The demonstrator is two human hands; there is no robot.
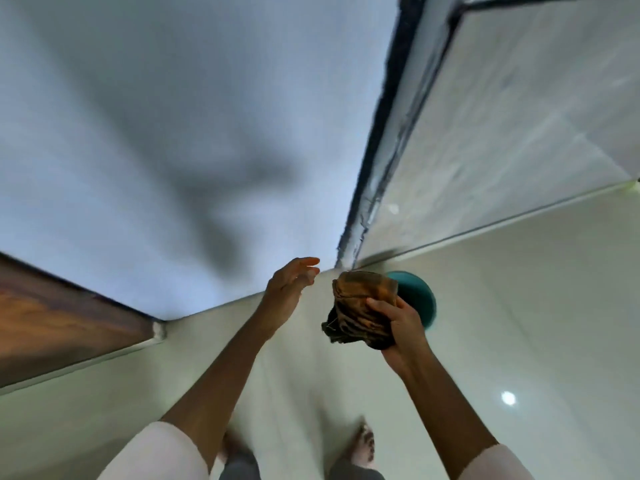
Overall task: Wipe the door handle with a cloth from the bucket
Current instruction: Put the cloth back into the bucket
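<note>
Right hand (pixel 401 323) closed in a firm grip around a bunched brown cloth (pixel 363 306), fingers (pixel 379 304) wrapped over its front, the dark lower folds hanging loose below the palm. Cloth held up in the air, in front of and partly covering a teal bucket (pixel 417 294) that stands on the floor beyond it. Left hand (pixel 287 292) open and empty just beside the cloth, not touching it, palm turned inward, fingers spread and pointing up toward the corner. Both forearms bare, with pale rolled sleeves (pixel 162 452) at the bottom edge. Two bare feet (pixel 363 445) blurred on the glossy pale tiled floor (pixel 519 306) below, between the arms. Beyond the hands, a white wall (pixel 156 133) carrying a soft grey shadow, meeting the floor in a line that runs down to the left. Brown wooden door (pixel 52 317) at the far left edge, low in the view; handle not in sight. Dark frame strip (pixel 384 150) rising from the corner to the top, with a pale panel (pixel 519 116) to its right. Whole view somewhat smeared by motion.
</note>
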